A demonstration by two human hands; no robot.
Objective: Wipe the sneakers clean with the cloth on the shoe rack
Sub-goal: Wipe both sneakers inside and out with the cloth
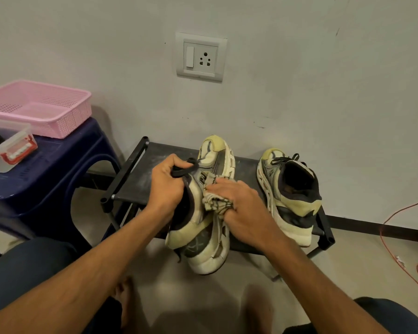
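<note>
Hands (198,191) around sneaker (203,235), cloth (212,201) between

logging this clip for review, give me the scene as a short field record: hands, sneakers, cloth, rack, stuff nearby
left hand: grips the held sneaker at its collar, tilted on its side
right hand: presses the cloth against that sneaker's side
other sneaker: upright on the shoe rack, untouched
cloth: pale, dark stripes, bunched
stool: left of rack, carries a pink basket and a clear box
wall: socket above rack
floor: orange cable at right
</note>
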